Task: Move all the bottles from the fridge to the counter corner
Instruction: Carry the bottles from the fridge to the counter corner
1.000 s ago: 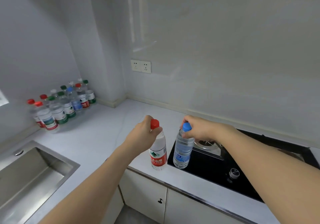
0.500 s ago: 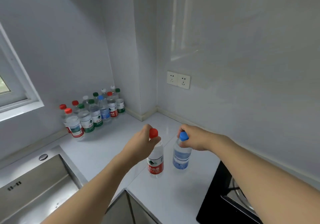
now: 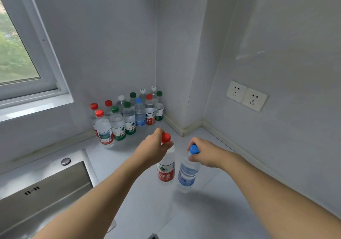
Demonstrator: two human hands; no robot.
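Head view, looking down along both bare forearms over a pale tabletop that runs into a wall corner. The left hand has its grip curled round the neck of a red-capped bottle, just under the cap; the bottle carries a red label and hangs upright, its base close above the tabletop, though contact cannot be told. The right hand has its grip pinching the neck of a blue-capped bottle with a blue label, which leans slightly with its base toward the viewer. The two carried bottles are just beside each other, near the middle of the picture.

Beyond them, in the corner against the back wall, stands a cluster of bottles, upright in rough rows, with red, green, white and blue caps. The carried pair is apart from that cluster, on the near side of it.

At lower left a steel sink is set into the tabletop. A window fills the upper left, and a double wall socket sits on the right-hand wall.
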